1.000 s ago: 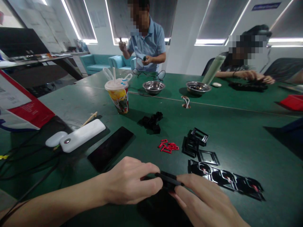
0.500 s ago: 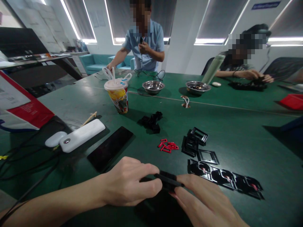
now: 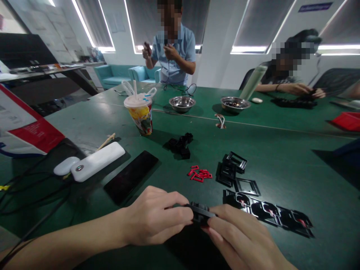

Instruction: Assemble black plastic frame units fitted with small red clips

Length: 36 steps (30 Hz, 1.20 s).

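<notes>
Between my two hands is a black plastic part, seen nearly edge-on, its ends covered by fingers. My left hand pinches its left end, and my right hand grips the right end. Just beyond them lies a small pile of red rectangular clips. Several black plastic frames lie loosely to the right of the clips. Closer to my right hand, a row of black assembled pieces with red bits inside rests flat on the table. Small black parts are heaped farther back.
On the green table, a black phone, a white device and cables lie left. A drink cup and two metal bowls stand farther back. One person stands opposite; another works at the right.
The black part has tilted slightly between my fingers, showing more of its upper side. My right fingers have shifted a little. The standing person has raised one hand from the table.
</notes>
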Motion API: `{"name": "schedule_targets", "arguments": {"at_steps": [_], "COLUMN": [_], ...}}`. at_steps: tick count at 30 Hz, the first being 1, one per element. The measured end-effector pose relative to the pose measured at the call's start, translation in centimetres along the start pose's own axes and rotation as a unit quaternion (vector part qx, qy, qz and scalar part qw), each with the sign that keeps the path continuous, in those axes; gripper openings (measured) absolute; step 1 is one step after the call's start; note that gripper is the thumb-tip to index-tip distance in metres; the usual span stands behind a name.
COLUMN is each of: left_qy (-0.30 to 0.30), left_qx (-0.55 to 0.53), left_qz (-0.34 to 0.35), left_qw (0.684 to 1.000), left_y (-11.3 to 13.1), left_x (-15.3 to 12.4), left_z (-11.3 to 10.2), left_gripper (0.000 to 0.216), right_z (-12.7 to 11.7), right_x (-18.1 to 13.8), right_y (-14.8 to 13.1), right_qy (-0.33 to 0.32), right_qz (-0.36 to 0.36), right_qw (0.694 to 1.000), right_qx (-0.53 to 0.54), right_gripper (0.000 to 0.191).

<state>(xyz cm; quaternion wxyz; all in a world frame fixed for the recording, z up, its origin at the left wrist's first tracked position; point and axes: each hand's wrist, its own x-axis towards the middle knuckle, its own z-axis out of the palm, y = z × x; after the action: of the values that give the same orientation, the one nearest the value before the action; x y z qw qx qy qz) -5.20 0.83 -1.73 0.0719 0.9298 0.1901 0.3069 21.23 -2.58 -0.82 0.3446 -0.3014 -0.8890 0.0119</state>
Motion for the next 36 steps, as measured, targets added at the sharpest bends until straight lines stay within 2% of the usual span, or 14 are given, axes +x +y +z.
{"name": "schedule_targets", "arguments": {"at_steps": [14,28,36], "left_qy": [0.022,0.041,0.038], "left_qx": [-0.038,-0.117,-0.107], "left_qz": [0.002,-0.035,-0.04], "left_qw": [0.999,0.992,0.993], "left_y": [0.5,0.0,0.2], "left_x": [0.6,0.4,0.5], "left_z": [-0.3,0.7,0.5], "left_gripper": [0.016,0.008,0.007], "right_z": [0.2,0.8,0.7], "right_x": [0.0,-1.0,-1.1], "right_y": [-0.3,0.8,0.6], "right_qy": [0.009,0.001,-0.002], "right_qz": [0.016,0.013,0.012], "right_qw": [0.999,0.998,0.998], "right_qx": [0.042,0.056,0.056], "right_gripper": [0.017,0.011,0.01]}}
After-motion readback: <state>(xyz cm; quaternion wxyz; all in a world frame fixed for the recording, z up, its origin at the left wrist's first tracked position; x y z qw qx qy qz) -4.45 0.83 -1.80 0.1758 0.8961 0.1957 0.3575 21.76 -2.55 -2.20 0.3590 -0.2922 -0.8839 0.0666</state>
